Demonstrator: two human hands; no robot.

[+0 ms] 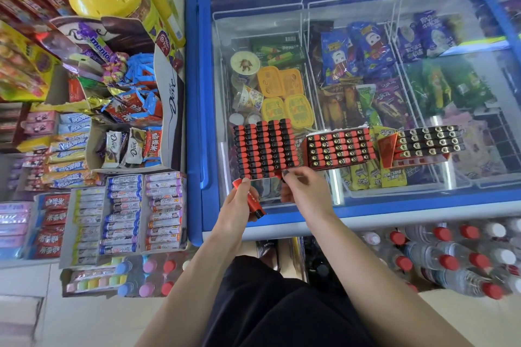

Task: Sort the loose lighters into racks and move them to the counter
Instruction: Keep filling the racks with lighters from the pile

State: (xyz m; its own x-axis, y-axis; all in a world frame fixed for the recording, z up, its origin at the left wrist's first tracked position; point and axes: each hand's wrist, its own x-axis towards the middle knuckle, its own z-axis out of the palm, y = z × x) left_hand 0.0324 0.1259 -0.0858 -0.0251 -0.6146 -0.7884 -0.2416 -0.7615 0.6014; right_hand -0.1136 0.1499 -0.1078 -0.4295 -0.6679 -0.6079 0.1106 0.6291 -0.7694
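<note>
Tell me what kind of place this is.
Most likely a small convenience shop: a glass-topped freezer full of packaged ice creams, shelves of sweets and chocolate, and shrink-wrapped water bottles on the floor.

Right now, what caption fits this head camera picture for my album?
Left hand holds a red lighter while the right hand pinches another at a full rack on the freezer lid.

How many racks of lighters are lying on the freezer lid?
3: left rack above the hands, middle rack beside it, right rack farther right, all on the freezer lid.
</note>
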